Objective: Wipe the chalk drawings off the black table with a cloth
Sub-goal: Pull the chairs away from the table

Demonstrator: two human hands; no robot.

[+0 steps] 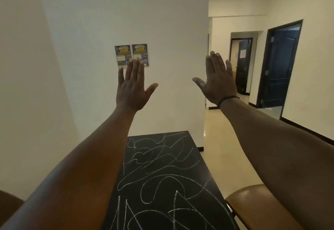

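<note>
While no cloth is in view, wiping hasn't begun.
L hand: left hand (132, 88) raised, fingers straight & spread, holds nothing.
R hand: right hand (219, 85) raised, flat, empty; pale smudge on thumb, maybe chalk.
Table: black table (188, 150) below the arms, chalk drawings (159, 172) over the whole visible top.
Risk: bare hands/forearms dropping onto the top would smear chalk, not lift it.
Risk 2: chair (256, 210) just beside rt edge, may block reach.

Open air above the black table (162, 175) and toward the corridor at right, hemmed by the white wall (126, 22) at left and ahead, a brown chair (253, 204) just beside the table's right edge.
</note>
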